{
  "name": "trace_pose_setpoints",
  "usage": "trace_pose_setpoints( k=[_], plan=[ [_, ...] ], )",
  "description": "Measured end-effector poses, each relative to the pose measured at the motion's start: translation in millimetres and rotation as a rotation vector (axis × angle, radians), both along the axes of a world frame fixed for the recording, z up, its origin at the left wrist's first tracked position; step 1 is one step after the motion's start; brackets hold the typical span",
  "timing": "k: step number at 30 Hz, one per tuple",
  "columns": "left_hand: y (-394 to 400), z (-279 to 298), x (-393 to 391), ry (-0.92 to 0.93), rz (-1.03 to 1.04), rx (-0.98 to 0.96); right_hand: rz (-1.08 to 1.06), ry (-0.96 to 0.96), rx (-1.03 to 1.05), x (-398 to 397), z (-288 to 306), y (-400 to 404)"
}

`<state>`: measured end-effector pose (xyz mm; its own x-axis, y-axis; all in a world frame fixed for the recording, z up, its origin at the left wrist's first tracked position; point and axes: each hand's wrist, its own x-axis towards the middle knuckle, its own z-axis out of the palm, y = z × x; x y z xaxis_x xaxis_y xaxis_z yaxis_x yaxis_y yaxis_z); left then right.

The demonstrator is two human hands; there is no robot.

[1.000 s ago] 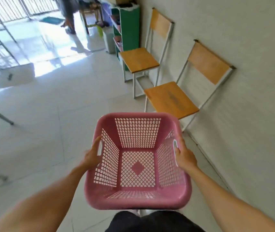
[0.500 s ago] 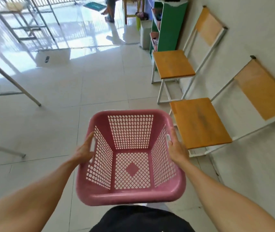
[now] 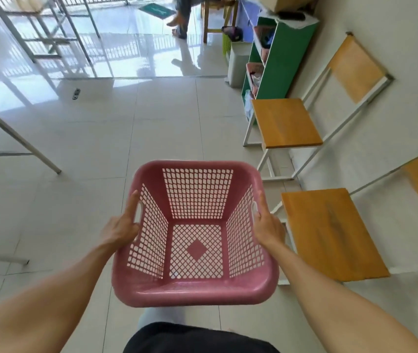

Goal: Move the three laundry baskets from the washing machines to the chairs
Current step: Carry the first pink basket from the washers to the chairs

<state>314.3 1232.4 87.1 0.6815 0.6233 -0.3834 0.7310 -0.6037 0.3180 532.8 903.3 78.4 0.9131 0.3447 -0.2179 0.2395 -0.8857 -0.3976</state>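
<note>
An empty pink laundry basket (image 3: 195,291) with lattice walls hangs in front of me above the tiled floor. My left hand (image 3: 122,226) grips its left handle and my right hand (image 3: 266,225) grips its right handle. Just right of the basket stands the near chair (image 3: 330,235), with an orange wooden seat and a white metal frame. A second chair (image 3: 285,122) of the same kind stands farther along the wall. Both seats are bare. No washing machine shows.
A green shelf unit (image 3: 283,59) with small baskets stands beyond the far chair, a grey bin (image 3: 238,63) beside it. A person's legs (image 3: 182,16) show at the back by a wooden stool. Metal frame legs (image 3: 17,135) slant across the floor at left.
I have walked forward and turned left. The chairs have slid to the right of view and the near one is now beside the basket. Both hands keep their hold.
</note>
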Motion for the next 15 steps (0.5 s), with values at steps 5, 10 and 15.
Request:
trace_pose_setpoints(
  k=[5, 10, 15],
  plan=[
    [72, -3, 39, -0.061, -0.038, -0.034, -0.052, -0.007, -0.034, 28, 10, 66],
    [139, -8, 90, -0.13, -0.111, -0.056, -0.135, 0.024, -0.047, 53, 21, 116],
    [183, -6, 165, -0.119, -0.168, -0.159, -0.216, 0.084, 0.028, 95, 14, 149]
  ],
)
